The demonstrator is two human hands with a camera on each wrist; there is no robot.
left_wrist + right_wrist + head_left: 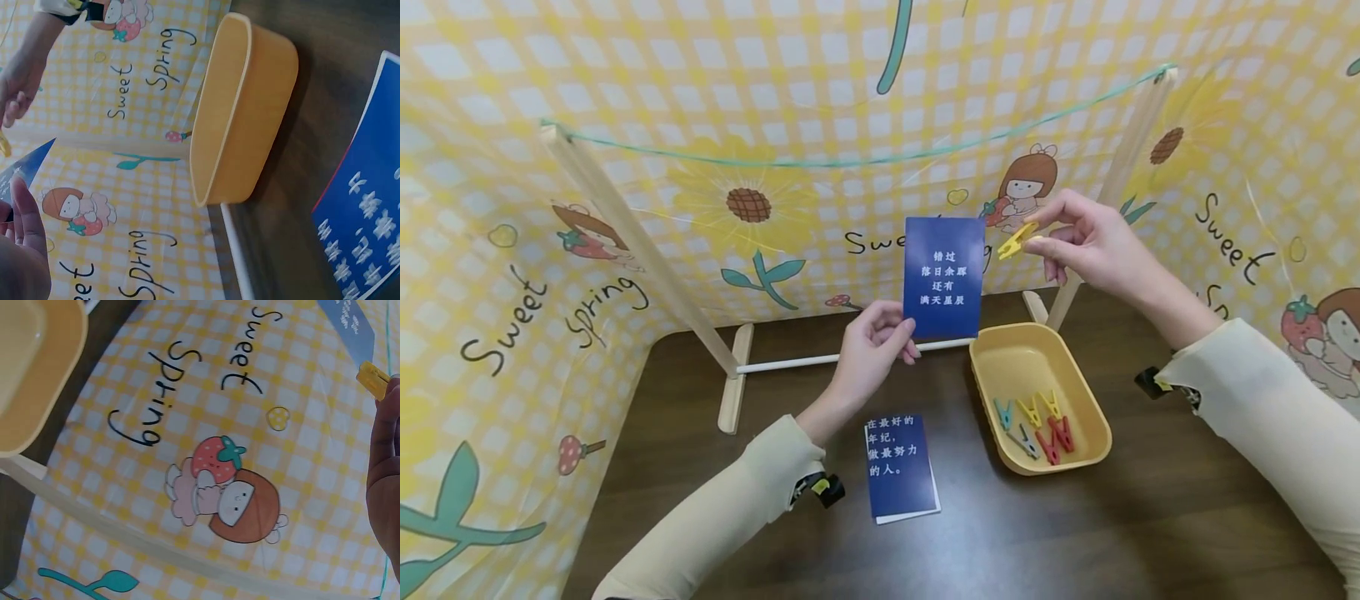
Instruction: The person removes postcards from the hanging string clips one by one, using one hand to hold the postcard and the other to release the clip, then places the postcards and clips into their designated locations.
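My left hand [874, 346] pinches a blue card [943, 271] with white writing by its lower left corner and holds it upright above the table. To the right of the card, my right hand [1086, 237] pinches a yellow clothespin [1018, 240] between thumb and fingers; a small gap separates clothespin and card. In the right wrist view the yellow clothespin [374, 380] shows at the fingertips. Above both hands a green string [850, 162] sags between two wooden posts. A stack of blue cards [901, 475] lies on the table below my left hand.
A yellow tray [1093, 408] holding several red, yellow and blue-grey clothespins [1047, 442] stands on the right. The wooden frame's left post [640, 250] and right post [1120, 167] rise at either side, joined low by a white rod [790, 362]. Patterned cloth hangs behind.
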